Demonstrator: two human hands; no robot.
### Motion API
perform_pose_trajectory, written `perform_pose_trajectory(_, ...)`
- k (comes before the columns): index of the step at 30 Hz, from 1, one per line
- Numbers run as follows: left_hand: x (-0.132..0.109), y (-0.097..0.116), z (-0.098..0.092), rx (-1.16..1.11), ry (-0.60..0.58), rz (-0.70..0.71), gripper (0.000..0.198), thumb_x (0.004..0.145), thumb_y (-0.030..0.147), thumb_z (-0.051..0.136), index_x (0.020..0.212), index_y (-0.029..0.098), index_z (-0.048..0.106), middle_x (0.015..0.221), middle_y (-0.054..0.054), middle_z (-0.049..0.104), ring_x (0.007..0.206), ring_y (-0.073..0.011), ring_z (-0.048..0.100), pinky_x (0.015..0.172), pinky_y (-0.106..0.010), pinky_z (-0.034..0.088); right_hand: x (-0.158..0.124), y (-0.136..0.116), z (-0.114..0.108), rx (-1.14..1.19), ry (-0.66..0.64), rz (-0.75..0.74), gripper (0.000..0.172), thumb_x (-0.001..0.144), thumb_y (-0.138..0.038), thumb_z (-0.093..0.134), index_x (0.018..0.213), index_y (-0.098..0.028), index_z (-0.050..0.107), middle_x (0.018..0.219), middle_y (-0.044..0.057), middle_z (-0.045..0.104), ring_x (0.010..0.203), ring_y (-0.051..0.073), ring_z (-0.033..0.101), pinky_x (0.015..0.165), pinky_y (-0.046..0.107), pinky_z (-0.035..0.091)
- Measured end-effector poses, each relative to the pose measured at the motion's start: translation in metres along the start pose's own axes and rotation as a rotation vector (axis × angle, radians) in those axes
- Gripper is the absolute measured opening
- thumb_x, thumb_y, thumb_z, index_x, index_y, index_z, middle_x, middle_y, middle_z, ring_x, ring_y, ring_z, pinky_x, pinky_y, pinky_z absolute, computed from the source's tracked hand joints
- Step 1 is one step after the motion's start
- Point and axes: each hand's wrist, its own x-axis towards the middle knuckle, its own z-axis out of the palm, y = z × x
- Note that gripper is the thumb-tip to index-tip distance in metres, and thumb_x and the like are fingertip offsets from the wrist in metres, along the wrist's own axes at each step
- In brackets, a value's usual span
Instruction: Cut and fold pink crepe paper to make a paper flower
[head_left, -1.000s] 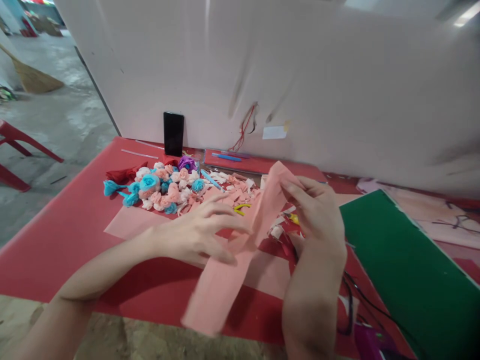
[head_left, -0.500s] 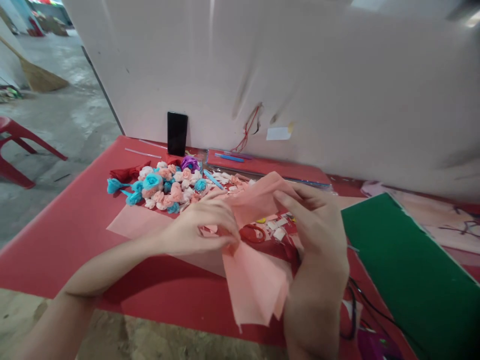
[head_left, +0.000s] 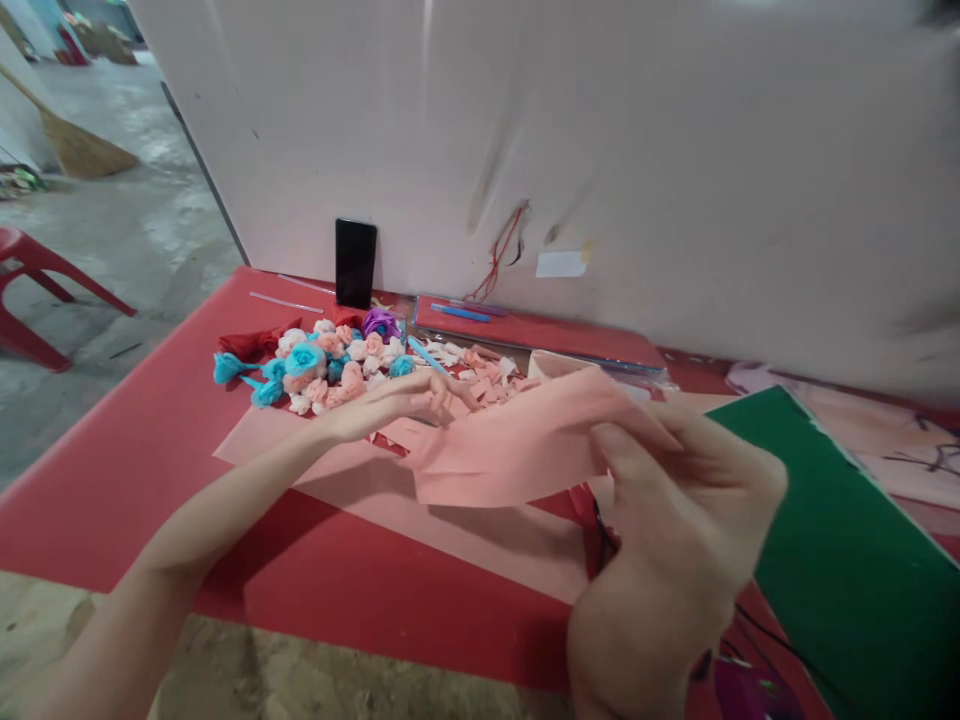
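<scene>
A sheet of salmon-pink crepe paper (head_left: 517, 440) hangs across the middle in the head view. My right hand (head_left: 675, 510) pinches its right end between thumb and fingers. Beyond the paper's left end, my left hand (head_left: 409, 400) reaches over the table with its fingers apart and slightly bent. It is close to a heap of pink and white paper scraps (head_left: 491, 375), and the paper hides part of what lies there. Left of that heap sit several crepe-paper flowers (head_left: 304, 362) in blue, pink and white, with a purple one (head_left: 381, 323) behind.
A flat pink sheet (head_left: 345, 475) lies on the red table (head_left: 150, 430). A phone (head_left: 355, 263) leans on the pale wall. To the right are a green board (head_left: 847, 540) and dark cables. A blue pen (head_left: 461, 313) rests on a red packet at the back.
The pink paper, gathered between both hands before, is now spread out from my right hand alone. My left hand has let go and moved left and away; my right hand has shifted right.
</scene>
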Motion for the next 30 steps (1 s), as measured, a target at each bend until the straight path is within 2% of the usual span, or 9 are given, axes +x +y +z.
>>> perform_pose_trajectory(2, 0.001, -0.011, 0.004, -0.078, 0.043, -0.071, 0.035, 0.085, 0.051, 0.044, 0.096, 0.018, 0.052, 0.127, -0.012, 0.05, 0.087, -0.0162, 0.059, 0.072, -0.029, 0.049, 0.001, 0.001, 0.001, 0.0, -0.069, -0.045, 0.013, 0.072, -0.023, 0.067, 0.078, -0.034, 0.07, 0.067, -0.008, 0.068, 0.06, 0.014, 0.061, 0.057, 0.027, 0.048)
perform_pose_trajectory(7, 0.003, -0.017, 0.007, -0.071, -0.104, -0.155, 0.049, 0.086, 0.054, 0.038, 0.112, 0.017, 0.056, 0.108, -0.01, 0.063, 0.098, -0.02, 0.058, 0.084, -0.031, 0.043, 0.011, 0.01, 0.006, -0.007, -0.016, 0.033, 0.004, 0.07, -0.025, 0.069, 0.071, -0.029, 0.07, 0.063, -0.006, 0.063, 0.058, 0.011, 0.056, 0.052, 0.024, 0.043)
perform_pose_trajectory(12, 0.0, -0.007, 0.014, -0.188, -0.17, -0.184, 0.074, 0.079, 0.041, 0.05, 0.142, 0.027, 0.014, 0.077, -0.003, 0.067, 0.055, -0.0123, 0.06, 0.054, -0.023, 0.043, 0.03, 0.028, 0.007, 0.238, -0.009, 0.284, 0.011, 0.062, -0.032, 0.072, 0.065, -0.023, 0.067, 0.057, -0.005, 0.058, 0.046, 0.008, 0.047, 0.041, 0.02, 0.036)
perform_pose_trajectory(16, -0.004, -0.004, 0.032, 0.141, -0.003, 0.082, 0.079, 0.082, 0.041, 0.052, 0.142, 0.032, 0.002, 0.09, -0.004, 0.064, 0.067, -0.0129, 0.062, 0.06, -0.024, 0.048, 0.041, 0.034, 0.009, 0.301, -0.041, 0.351, 0.015, 0.056, -0.034, 0.072, 0.063, -0.022, 0.065, 0.052, -0.005, 0.057, 0.04, 0.008, 0.045, 0.035, 0.019, 0.034)
perform_pose_trajectory(19, -0.003, -0.005, 0.041, 0.577, 0.326, 0.47, 0.07, 0.084, 0.032, 0.056, 0.14, 0.037, 0.014, 0.103, -0.006, 0.057, 0.089, -0.0156, 0.058, 0.077, -0.03, 0.049, 0.039, 0.034, 0.012, 0.307, -0.091, 0.38, 0.016, 0.057, -0.034, 0.072, 0.065, -0.021, 0.066, 0.048, -0.006, 0.053, 0.038, 0.007, 0.045, 0.035, 0.019, 0.035)
perform_pose_trajectory(21, -0.003, -0.004, 0.042, 0.886, 0.447, 0.679, 0.067, 0.082, 0.023, 0.06, 0.135, 0.041, 0.025, 0.106, -0.003, 0.056, 0.096, -0.0158, 0.056, 0.088, -0.033, 0.046, 0.038, 0.033, 0.014, 0.31, -0.104, 0.398, 0.017, 0.057, -0.034, 0.073, 0.065, -0.02, 0.067, 0.047, -0.006, 0.052, 0.037, 0.007, 0.044, 0.034, 0.018, 0.035)
perform_pose_trajectory(25, -0.007, 0.001, 0.044, 1.408, 0.125, 0.801, 0.029, 0.087, 0.018, 0.052, 0.111, 0.033, 0.056, 0.108, 0.004, 0.065, 0.11, -0.0143, 0.052, 0.108, -0.039, 0.03, 0.038, 0.038, 0.015, 0.308, -0.06, 0.414, 0.017, 0.056, -0.031, 0.075, 0.066, -0.02, 0.067, 0.052, -0.005, 0.057, 0.042, 0.007, 0.048, 0.039, 0.019, 0.039)
perform_pose_trajectory(28, -0.009, 0.0, 0.052, 1.491, -0.153, 0.876, 0.025, 0.09, 0.013, 0.044, 0.096, 0.026, 0.064, 0.121, 0.003, 0.061, 0.117, -0.0127, 0.049, 0.115, -0.044, 0.017, 0.042, 0.046, 0.012, 0.298, -0.006, 0.417, 0.017, 0.057, -0.031, 0.075, 0.065, -0.02, 0.066, 0.057, -0.004, 0.061, 0.045, 0.008, 0.052, 0.043, 0.02, 0.042)
perform_pose_trajectory(30, -0.008, -0.004, 0.057, 1.479, -0.231, 0.909, 0.029, 0.09, 0.009, 0.042, 0.09, 0.023, 0.067, 0.121, 0.001, 0.061, 0.117, -0.0133, 0.05, 0.115, -0.044, 0.02, 0.045, 0.05, 0.011, 0.309, 0.047, 0.425, 0.018, 0.055, -0.031, 0.076, 0.065, -0.02, 0.065, 0.055, -0.005, 0.06, 0.044, 0.008, 0.051, 0.041, 0.019, 0.04)
